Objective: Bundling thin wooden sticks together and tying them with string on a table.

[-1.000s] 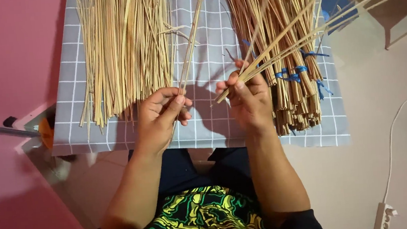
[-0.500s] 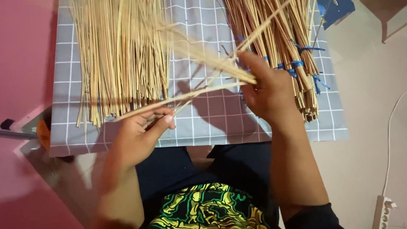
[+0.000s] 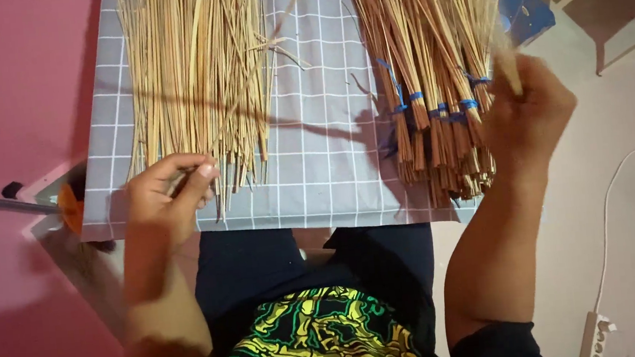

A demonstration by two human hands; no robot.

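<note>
Both hands have parted since a moment ago: the right hand (image 3: 530, 110) has swung out to the tied bundles (image 3: 435, 84), blurred, closed on a thin pale stick (image 3: 509, 70). Left hand (image 3: 169, 191) curls loosely at the loose straw pile's (image 3: 197, 74) near ends, on the grey checked worktop (image 3: 324, 124).

a loose heap of straw sticks (image 3: 193, 74) lies on the left half of the table (image 3: 324, 162), its ends stopping short of the near edge. the tied bundles of sticks (image 3: 431, 77) lie on the right half, reaching toward the near right corner. the left hand (image 3: 170, 195) rests at the near left corner, touching the loose heap's ends. the right hand (image 3: 530, 110) is at the right edge, just beside the bundles.
</note>
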